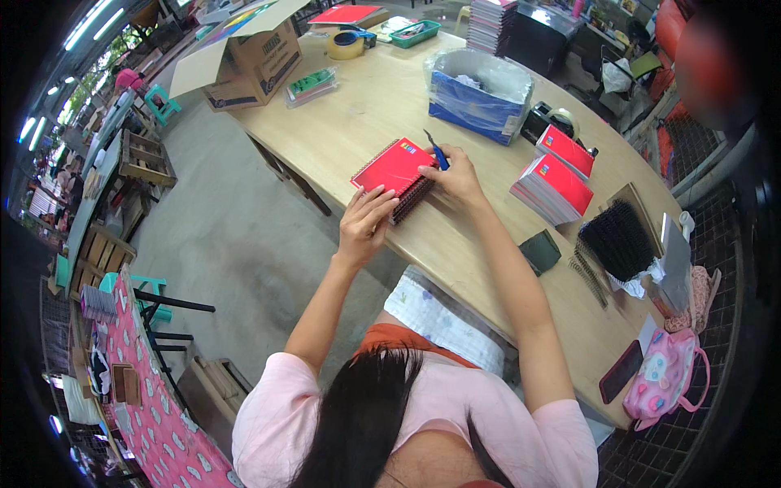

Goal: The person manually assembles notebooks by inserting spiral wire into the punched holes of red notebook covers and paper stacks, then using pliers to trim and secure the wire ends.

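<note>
A stack of red spiral notebooks (392,168) lies near the front edge of the wooden table, with dark wire coils along its sides. My left hand (366,224) grips the near left corner, its fingers laid over the top cover. At the opposite side, my right hand (457,176) is closed around blue-handled pliers (440,155), whose slim dark tip points up and away. The fingers of that hand also touch the right edge of the stack. My left thumb is mostly hidden.
More red notebooks (556,189) stand in stacks to the right, near a tape dispenser (540,122). Behind them sits a plastic-lined blue box (472,106). Black wire coils (616,241), a phone (621,372) and a pink pouch (663,370) lie farther right. An open carton (256,69) is at far left.
</note>
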`<state>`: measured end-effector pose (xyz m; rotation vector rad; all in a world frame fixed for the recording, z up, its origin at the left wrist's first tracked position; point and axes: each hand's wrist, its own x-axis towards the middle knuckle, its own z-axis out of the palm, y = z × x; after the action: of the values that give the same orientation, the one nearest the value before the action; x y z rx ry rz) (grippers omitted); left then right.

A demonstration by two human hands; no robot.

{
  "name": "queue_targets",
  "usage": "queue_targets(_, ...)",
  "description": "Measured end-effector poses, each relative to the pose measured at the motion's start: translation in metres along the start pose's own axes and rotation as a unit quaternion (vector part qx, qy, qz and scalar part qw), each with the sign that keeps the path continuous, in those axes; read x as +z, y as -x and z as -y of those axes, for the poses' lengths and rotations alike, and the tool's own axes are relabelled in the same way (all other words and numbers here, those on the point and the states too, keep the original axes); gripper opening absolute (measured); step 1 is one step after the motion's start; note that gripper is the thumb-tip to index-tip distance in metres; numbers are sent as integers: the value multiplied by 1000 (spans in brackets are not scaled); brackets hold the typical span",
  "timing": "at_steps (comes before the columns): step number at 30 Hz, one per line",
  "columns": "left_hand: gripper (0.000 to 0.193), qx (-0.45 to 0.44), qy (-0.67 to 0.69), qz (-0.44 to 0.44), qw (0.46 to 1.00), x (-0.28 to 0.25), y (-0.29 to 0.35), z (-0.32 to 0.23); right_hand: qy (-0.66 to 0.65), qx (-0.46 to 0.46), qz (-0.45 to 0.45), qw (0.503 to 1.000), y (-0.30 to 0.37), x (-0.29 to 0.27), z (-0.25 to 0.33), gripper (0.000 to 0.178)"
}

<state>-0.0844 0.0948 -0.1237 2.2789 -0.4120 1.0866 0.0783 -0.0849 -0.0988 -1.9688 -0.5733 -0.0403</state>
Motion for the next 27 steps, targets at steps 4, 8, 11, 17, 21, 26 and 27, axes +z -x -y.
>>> queue_targets(4,41,-22,-23,-46,998,-6,-6,-8,43,0,-45,998,7,-3,2,55)
queue_targets(8,44,-240,49,-156,957,-13,-41,19,-61,73,-47,994,24,-14,7,56)
queue_targets(11,51,-404,286,32,868,-3,-62,56,-83,44,-36,995,20,-14,-25,52)
queue_targets(17,50,-383,307,132,861,5,-56,65,-183,126,29,975,16,-5,-8,45)
queue_targets(21,49,-381,284,123,871,6,-58,66,-147,76,12,986,14,0,-16,39)
queue_targets(26,50,-250,11,4,968,-2,-56,57,-61,52,-73,994,41,-12,5,44)
queue_targets(27,50,-241,20,9,970,-9,-63,36,3,33,-97,995,60,-27,23,45)
